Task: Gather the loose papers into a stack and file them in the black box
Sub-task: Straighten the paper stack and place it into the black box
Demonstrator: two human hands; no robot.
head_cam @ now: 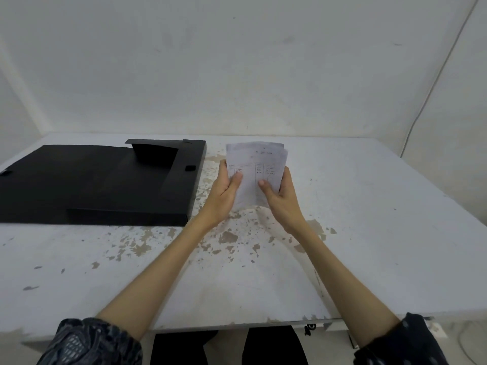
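Observation:
A stack of white papers [255, 164] with a handwritten table on the top sheet stands upright just above the table's middle. My left hand [225, 192] grips its left edge, thumb on the front. My right hand [279, 197] grips the right edge the same way. The black box [105, 185] lies open and flat on the left half of the table, its near right corner close to my left wrist. A flap and a small black fastener sit on its right side.
The worn white table [263, 272] has chipped paint in the middle and runs to a white wall behind. A thin cable [432, 93] hangs down the wall at the right. My knees show below the table's front edge.

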